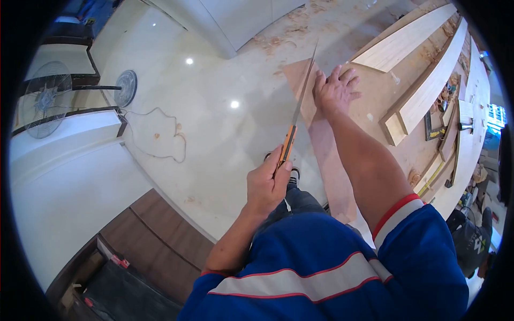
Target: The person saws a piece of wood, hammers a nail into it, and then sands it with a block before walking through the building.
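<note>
"What's crowding the work?"

"Mostly the counter (369,115). Pale boards (407,40) lie at its far side, beside a long box-like beam (428,88), and a dark square (428,127) sits among offcuts to the right. Another person (474,241) is at the right edge of the view."

"And on the other side?"

"Glossy pale floor (209,182), with a fan (46,100) well to the left and a thin cable (184,147) looping loosely. Curled shavings (305,21) litter the far floor. Brown panels (155,230) stand at lower left."

"What's in hand?"

"A saw (290,137), in front of the body at the counter's left edge. The left hand (267,184) has its fingers clamped around the orange-and-black handle. The blade is slim, grey and tapering; we see it nearly edge-on, so teeth don't show."

"Which way does it point?"

"Away from the body, leaning slightly right, handle nearest. Behind it a thin, smooth, pinkish-brown sheet (324,155) runs lengthwise away from the body, drifting left. Whether blade meets sheet, I can't tell."

"The right hand (334,95)?"

"Fingers spread apart, near the sheet's far end; whether it presses down, I can't tell."
</note>
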